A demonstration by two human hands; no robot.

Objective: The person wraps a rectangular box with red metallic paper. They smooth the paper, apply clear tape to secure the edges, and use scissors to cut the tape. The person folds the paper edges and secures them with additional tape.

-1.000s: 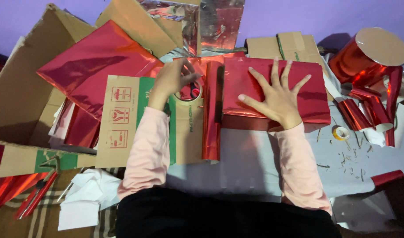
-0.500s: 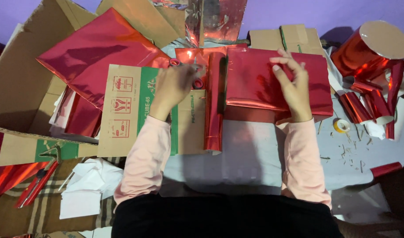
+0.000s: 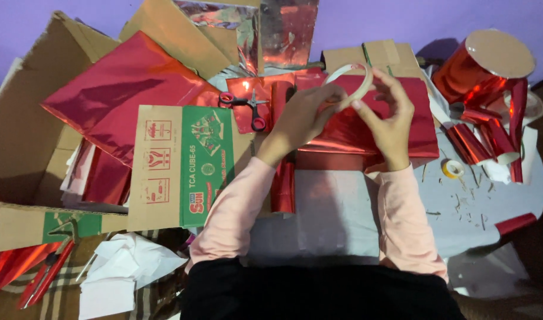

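- Cardboard box [image 3: 29, 130], large, brown, opened out; lies at far left, flaps spread.
- Red foil sheet [image 3: 120, 98], glossy, broad; lies on the box at left, far of centre.
- Printed cardboard flap [image 3: 182, 166], brown with a green panel; lies near the left forearm, just left of it.
- Wrapped parcel [image 3: 422, 127], flat, rectangular, covered in shiny red foil; lies at centre on the grey table [image 3: 342, 213], under both hands.
- Foil roll [image 3: 482, 68], red, with a pale cardboard end; stands tilted at far right.
- Narrow red foil tube [image 3: 282, 189]; lies between the forearms, pointing near to far.
- Left hand [image 3: 304, 118]; raised above the parcel, fingers curled and pinching the left side of the tape ring.
- Right hand [image 3: 390, 115]; raised above the parcel, thumb and fingertips closed on the right side of the tape ring.
- Tape ring [image 3: 348, 83]; thin, whitish, hollow, seen partly edge-on; held off the surface between the two hands, over the far half of the parcel.
- Scissors [image 3: 245, 106], red-handled, shut; lie on red foil just left of the left hand.
- Small tape roll [image 3: 452, 169], yellowish; lies on the table right of the parcel, apart from the hands.
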